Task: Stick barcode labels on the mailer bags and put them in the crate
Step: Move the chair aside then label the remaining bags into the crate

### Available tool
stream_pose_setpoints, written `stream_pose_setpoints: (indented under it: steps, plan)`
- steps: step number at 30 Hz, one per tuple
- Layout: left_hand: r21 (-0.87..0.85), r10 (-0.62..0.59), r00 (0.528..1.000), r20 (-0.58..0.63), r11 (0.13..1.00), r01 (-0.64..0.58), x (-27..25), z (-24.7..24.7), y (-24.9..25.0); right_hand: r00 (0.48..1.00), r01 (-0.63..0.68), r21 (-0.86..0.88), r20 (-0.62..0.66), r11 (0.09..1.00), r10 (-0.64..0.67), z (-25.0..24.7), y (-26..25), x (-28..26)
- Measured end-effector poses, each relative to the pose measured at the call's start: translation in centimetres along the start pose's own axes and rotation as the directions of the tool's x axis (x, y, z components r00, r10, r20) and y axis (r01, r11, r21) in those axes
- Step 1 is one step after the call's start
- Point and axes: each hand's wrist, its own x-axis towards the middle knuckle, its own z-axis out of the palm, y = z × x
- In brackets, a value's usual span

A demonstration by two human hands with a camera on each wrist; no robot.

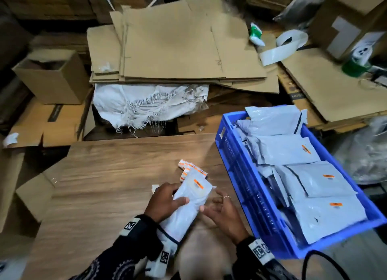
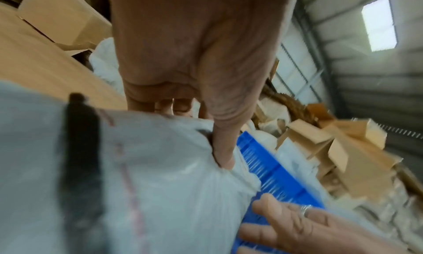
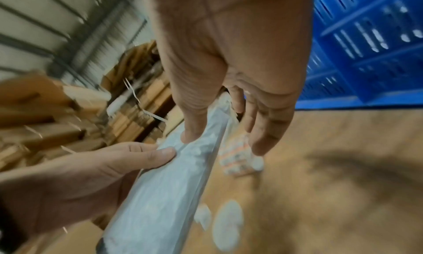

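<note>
- A grey mailer bag [image 1: 189, 202] is held above the wooden table [image 1: 100, 187] by the left hand [image 1: 165, 202], with the thumb on top and the fingers curled under it.
- An orange barcode label [image 1: 198, 184] is stuck near the far end of that bag.
- The right hand [image 1: 222, 211] is kept just beside the bag with its fingers spread loosely; only the thumb [image 3: 194, 127] is pressed on the bag's edge.
- A roll of orange labels [image 1: 191, 171] is seen lying on the table, just past the bag.
- A blue crate [image 1: 240, 175] is placed on the right, filled with labelled bags [image 1: 289, 152].
</note>
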Motion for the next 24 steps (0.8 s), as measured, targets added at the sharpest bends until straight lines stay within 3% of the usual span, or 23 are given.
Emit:
stream_pose_setpoints:
  steps: [3,5,8,13,16,19,24]
  plan:
    - [-0.214,0.07,0.994,-0.078,0.973,-0.086,1.5,-1.7,5.6,0.995,0.071,0.179,0.057,0.981,-0.083,-2.8,-4.6,-0.5]
    - [-0.259,0.129,0.985,-0.114,0.953,-0.155,2.7,-2.2,9.3,0.991,0.117,0.26,0.032,0.959,-0.13,-5.0,-6.8,-0.3]
    - [-0.285,0.184,0.967,-0.175,0.931,-0.228,4.5,-1.6,13.9,0.979,0.19,0.335,-0.14,0.923,-0.151,-9.4,-9.2,-0.2]
    - [-0.309,0.293,0.955,-0.032,0.906,-0.289,6.4,2.6,19.1,0.904,0.309,0.359,-0.399,0.881,-0.154,-17.9,-10.8,-1.7]
    - [-0.256,0.385,0.923,0.014,0.894,-0.369,8.2,6.6,22.3,0.852,0.331,0.239,-0.492,0.913,-0.18,-22.5,-9.5,-2.5]
    - [-0.118,0.379,0.92,0.104,0.923,-0.366,10.5,10.8,24.9,0.818,0.268,0.023,-0.533,0.963,-0.215,-26.3,-7.4,-2.9]
    - [0.014,0.327,0.908,0.263,0.939,-0.343,13.2,15.5,27.3,0.854,0.013,-0.324,-0.489,0.946,-0.179,-30.2,-3.8,-1.2]
